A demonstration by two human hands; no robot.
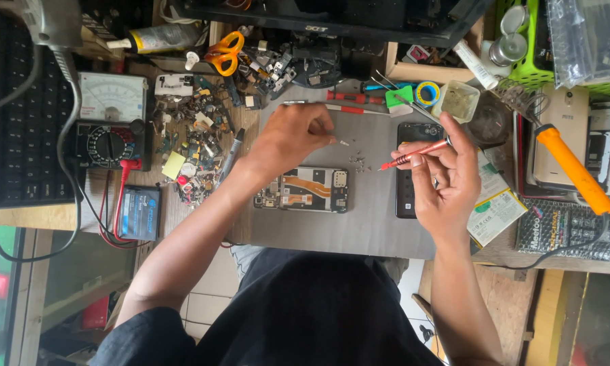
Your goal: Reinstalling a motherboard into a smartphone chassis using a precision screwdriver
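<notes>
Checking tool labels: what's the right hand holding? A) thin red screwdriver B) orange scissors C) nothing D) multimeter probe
A: the right hand pinches a thin red screwdriver over the grey mat; the orange scissors lie untouched at the bench's far side.

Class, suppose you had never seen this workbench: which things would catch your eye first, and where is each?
At the centre of the grey mat lies an opened phone, with the left hand pinching something tiny just above it. The right hand holds a red screwdriver. An orange-handled tool lies at the far right.
</notes>
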